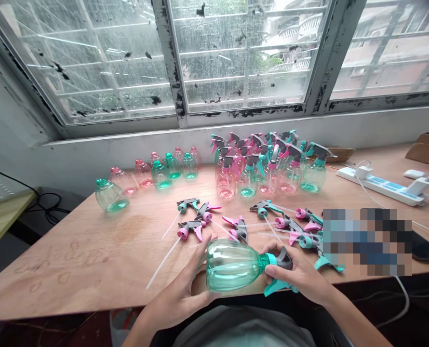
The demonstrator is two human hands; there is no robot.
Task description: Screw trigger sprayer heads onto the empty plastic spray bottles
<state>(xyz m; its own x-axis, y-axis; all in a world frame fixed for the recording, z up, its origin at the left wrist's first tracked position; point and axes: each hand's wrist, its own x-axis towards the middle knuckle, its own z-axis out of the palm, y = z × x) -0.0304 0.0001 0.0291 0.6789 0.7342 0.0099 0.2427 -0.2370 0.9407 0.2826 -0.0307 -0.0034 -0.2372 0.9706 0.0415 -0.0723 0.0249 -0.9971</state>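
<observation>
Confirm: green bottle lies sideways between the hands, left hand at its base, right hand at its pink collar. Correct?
Collar color is wrong: the head view shows a turquoise collar. The rest stands: green bottle sideways, left hand at its base, right hand at the collar.

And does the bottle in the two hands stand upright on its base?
No, the green bottle is held sideways, its base towards the left hand and its sprayer at the right hand.
</observation>
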